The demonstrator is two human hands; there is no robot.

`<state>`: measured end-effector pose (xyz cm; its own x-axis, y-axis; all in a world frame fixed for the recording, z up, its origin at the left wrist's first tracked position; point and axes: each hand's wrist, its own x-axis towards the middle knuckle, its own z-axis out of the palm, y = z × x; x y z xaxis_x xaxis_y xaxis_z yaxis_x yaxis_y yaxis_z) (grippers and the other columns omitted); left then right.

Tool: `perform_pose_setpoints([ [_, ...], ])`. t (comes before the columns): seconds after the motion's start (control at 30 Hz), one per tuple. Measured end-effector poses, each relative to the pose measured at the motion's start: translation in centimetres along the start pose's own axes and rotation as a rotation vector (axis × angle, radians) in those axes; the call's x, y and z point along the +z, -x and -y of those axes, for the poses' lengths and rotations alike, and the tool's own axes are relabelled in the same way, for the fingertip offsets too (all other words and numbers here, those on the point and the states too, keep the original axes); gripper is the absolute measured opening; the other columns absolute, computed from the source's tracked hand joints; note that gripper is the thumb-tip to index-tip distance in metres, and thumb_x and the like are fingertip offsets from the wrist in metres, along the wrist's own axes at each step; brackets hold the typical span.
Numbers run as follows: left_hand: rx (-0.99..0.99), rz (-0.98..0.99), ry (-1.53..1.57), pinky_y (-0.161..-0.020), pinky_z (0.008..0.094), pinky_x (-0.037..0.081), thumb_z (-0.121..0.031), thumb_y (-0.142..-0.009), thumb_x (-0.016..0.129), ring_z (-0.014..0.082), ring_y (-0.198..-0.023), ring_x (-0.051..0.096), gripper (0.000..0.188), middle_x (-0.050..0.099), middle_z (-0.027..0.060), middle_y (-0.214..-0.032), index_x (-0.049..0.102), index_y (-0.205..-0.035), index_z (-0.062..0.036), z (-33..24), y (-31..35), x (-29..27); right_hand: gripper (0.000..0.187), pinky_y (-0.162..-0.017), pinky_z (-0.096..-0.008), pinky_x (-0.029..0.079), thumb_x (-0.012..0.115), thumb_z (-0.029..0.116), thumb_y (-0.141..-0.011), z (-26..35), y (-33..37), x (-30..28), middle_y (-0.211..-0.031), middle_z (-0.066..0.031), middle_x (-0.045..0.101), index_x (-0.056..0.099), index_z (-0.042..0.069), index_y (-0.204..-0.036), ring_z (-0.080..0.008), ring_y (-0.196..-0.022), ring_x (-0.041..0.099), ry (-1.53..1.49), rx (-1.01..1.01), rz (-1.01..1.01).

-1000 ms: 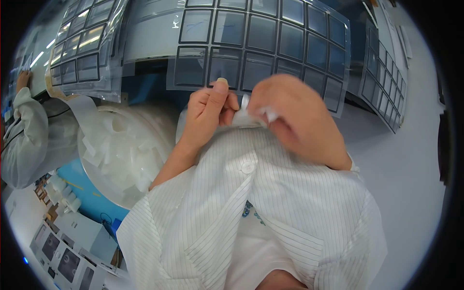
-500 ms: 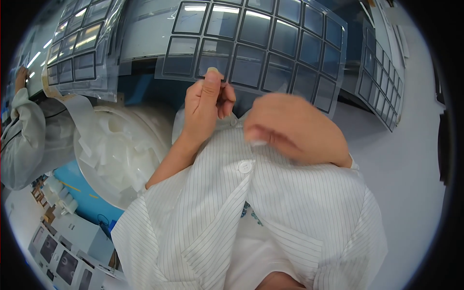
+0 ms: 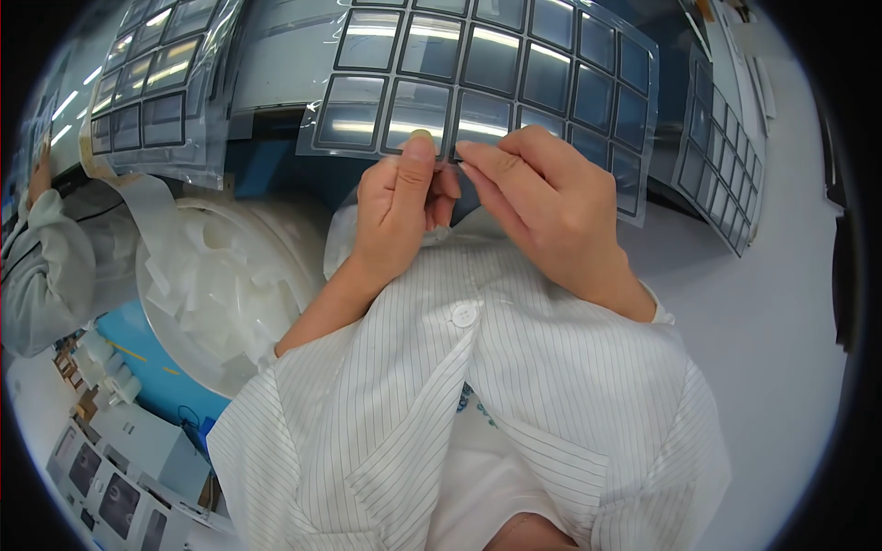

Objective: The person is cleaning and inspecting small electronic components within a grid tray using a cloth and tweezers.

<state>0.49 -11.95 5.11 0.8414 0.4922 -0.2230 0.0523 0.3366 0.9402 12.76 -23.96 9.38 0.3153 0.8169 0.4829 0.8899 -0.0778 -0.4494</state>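
Note:
A clear film sheet [image 3: 491,60] printed with rows of dark-framed rectangles spreads in front of me, its near edge facing my body. My left hand [image 3: 390,220] is closed on that near edge, thumb on top and fingers curled underneath. Just to its right, my right hand [image 3: 565,211] has thumb and forefinger pressed together at the same edge. Whatever lies between those right fingertips is too small or hidden to tell. Behind the right hand, part of the sheet is covered from sight.
At left stands a round white bin [image 3: 165,344] full of whitish film scraps. Similar framed sheets lie at the far left [image 3: 152,151] and hang at the right [image 3: 721,165]. A co-worker's pale sleeve [image 3: 55,266] is at the left edge.
My right hand, blurred and nearer my chest before, has moved up and forward to the sheet's near edge in a pinch. The left hand has shifted slightly right, still on the edge.

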Motion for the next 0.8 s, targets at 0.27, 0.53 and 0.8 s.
perform_pose_setpoints([
  [0.27,0.095,-0.005,-0.095,-0.045,0.0222,0.035,-0.038,-0.106,0.039,0.0063,-0.049,0.047,0.056,0.057,0.0026,-0.058,0.063,-0.072,-0.0002,0.0,0.1,0.4,0.026,-0.048,-0.0258,0.047,0.078,0.004,-0.068,0.6,-0.3,0.1,-0.074,-0.0038,0.061,0.072,0.001,-0.093,-0.0157,-0.059,0.06,0.144,-0.136,-0.015],
  [0.53,0.134,0.019,-0.045,-0.045,0.0222,0.035,-0.037,-0.107,0.039,0.006,-0.05,0.049,0.057,0.059,0.0029,-0.06,0.064,-0.072,0.0001,-0.2,0.2,0.7,0.025,-0.046,-0.0257,0.045,0.077,0.005,-0.063,1.1,-0.6,-0.2,-0.069,-0.0029,0.056,0.07,0.002,-0.087,-0.0153,-0.058,0.058,0.162,-0.152,0.001],
  [0.8,-0.032,-0.011,-0.041,-0.046,0.0211,0.035,-0.046,-0.105,0.037,0.0076,-0.051,0.049,0.058,0.057,0.0044,-0.062,0.06,-0.076,-0.0015,0.0,0.3,0.2,0.018,-0.045,-0.0266,0.042,0.08,0.001,-0.063,0.6,0.6,-3.0,-0.063,-0.0038,0.053,0.066,0.005,-0.073,-0.017,-0.054,0.055,-0.455,0.06,0.359],
])
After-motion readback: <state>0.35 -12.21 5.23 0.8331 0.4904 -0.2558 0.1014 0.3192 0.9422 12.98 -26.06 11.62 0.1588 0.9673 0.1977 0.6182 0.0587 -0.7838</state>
